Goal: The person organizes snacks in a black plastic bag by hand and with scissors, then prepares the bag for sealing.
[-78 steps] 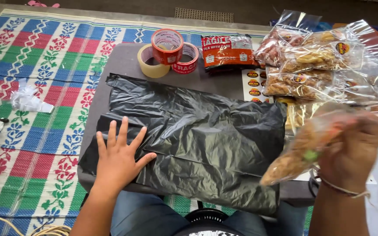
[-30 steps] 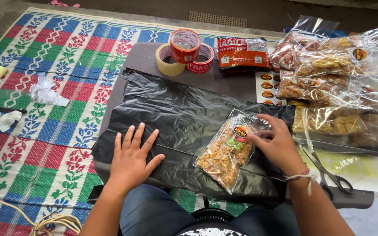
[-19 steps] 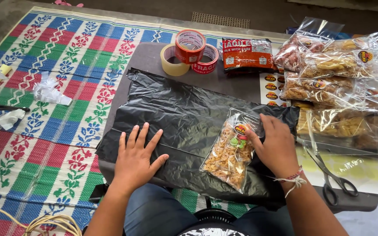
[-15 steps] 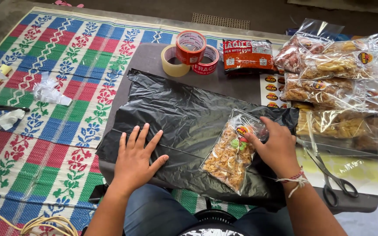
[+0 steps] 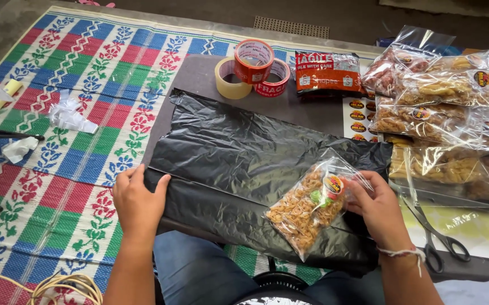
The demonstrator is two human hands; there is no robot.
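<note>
Woven floor mat (image 5: 69, 68), striped and floral, under a low dark table (image 5: 199, 70). Black plastic bag (image 5: 239, 164) spread flat on the table. Left hand (image 5: 137, 206) grips the bag's near-left edge. Right hand (image 5: 375, 208) pinches a clear snack packet (image 5: 306, 209) lying on the bag. Scissors (image 5: 436, 237) just right.

I'm seeing black bag (image 5: 239, 164): thin plastic, crinkled, glossy | snack packet (image 5: 306, 206): clear shiny film | tape rolls (image 5: 253, 68): glossy plastic | mat (image 5: 80, 113): woven, matt | scissors (image 5: 436, 237): metal blades gleaming
</note>
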